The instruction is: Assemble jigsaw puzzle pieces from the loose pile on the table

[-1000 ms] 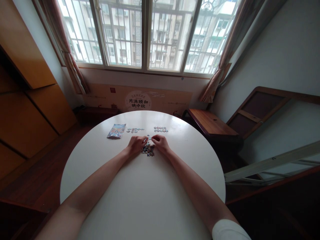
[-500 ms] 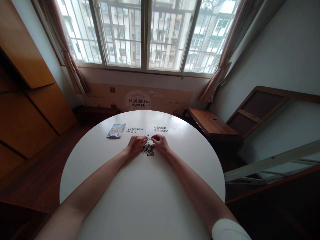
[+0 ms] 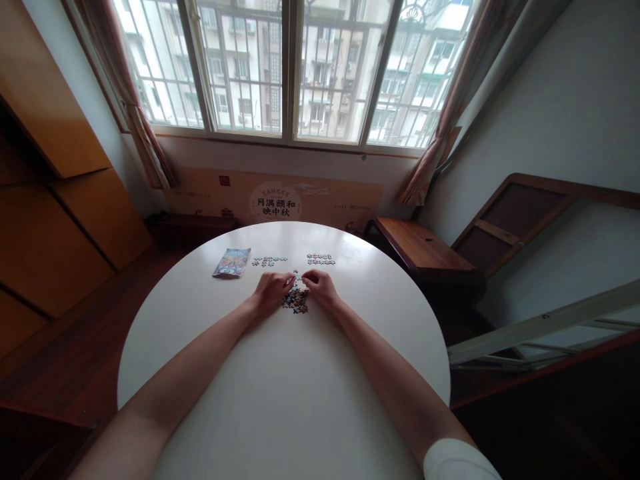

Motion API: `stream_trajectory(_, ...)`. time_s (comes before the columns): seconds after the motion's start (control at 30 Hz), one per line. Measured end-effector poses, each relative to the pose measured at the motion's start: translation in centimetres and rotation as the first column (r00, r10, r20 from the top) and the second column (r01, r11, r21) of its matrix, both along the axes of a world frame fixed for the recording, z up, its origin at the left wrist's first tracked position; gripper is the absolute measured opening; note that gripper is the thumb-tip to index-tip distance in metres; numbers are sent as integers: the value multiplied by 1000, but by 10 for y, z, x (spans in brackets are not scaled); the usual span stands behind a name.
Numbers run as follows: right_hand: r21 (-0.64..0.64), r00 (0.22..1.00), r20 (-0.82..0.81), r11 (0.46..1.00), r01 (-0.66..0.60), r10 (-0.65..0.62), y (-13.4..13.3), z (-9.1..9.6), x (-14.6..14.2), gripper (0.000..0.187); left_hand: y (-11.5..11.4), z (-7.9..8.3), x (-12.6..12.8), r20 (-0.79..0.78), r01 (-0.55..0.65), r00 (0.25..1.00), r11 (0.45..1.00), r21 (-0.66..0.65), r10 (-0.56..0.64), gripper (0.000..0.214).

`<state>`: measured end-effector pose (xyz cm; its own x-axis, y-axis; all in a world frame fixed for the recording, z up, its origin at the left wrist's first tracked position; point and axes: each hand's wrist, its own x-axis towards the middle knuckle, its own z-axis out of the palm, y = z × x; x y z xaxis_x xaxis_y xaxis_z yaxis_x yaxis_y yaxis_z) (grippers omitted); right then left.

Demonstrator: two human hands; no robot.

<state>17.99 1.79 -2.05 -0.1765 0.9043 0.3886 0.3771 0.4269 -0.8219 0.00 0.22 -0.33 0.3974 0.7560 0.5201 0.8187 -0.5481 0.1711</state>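
On a round white table lies a small heap of loose jigsaw pieces. My left hand rests just left of the heap, fingers curled and pinched at its far edge. My right hand sits just right of it, fingers likewise pinched. The two pinches almost meet over a small piece at the heap's top; which hand holds it I cannot make out. Two short rows of joined pieces lie farther back, one on the left and one on the right.
A colourful printed packet lies at the back left of the table. Behind the table are a barred window, a printed cardboard panel and a wooden side table. Wooden cabinets stand at left, leaning frames at right.
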Motion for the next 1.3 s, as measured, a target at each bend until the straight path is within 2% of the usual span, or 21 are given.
stream_trajectory(0.53, 20, 999, 32, 1000, 2, -3, -2, 5, -1, 19, 1, -1, 0, 6, -2, 1000, 1000, 16, 2, 32)
stream_trajectory(0.97, -13, 1000, -27, 1000, -1, 1, -3, 5, -1, 18, -2, 3, 1, 84, -5, 996, 999, -46, 9, 33)
stream_trajectory(1.3, -10, 999, -54, 1000, -3, 3, -1, 4, -2, 16, -1, 3, 0, 79, -1, 997, 997, -77, 7, 39)
